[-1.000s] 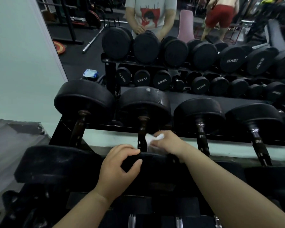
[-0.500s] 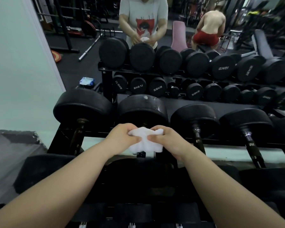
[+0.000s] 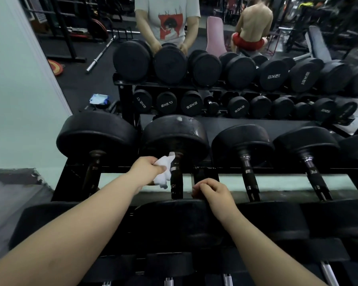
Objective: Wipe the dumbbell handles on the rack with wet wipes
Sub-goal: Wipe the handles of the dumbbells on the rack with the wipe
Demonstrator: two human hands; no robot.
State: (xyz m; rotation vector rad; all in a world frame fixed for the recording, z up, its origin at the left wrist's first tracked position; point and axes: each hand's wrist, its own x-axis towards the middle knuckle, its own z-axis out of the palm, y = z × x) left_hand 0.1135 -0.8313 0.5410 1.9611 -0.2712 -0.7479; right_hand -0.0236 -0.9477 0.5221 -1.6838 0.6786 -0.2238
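Rack [image 3: 66,182]: dumbbells are laid side by side, with handles running away from the person. Second dumbbell from left [image 3: 175,137]: its handle [image 3: 176,182] lies straight ahead, between the two hands, long axis near-to-far. Left hand [image 3: 147,168]: a bunched white wet wipe [image 3: 163,172] is pinched and held against the handle's left side, up by the far collar. Right hand [image 3: 211,190]: fingers are curled over the rim of the near head [image 3: 170,219], just right of the handle. The left hand is judged nearer; a stroke along the axis toward the body is expected.
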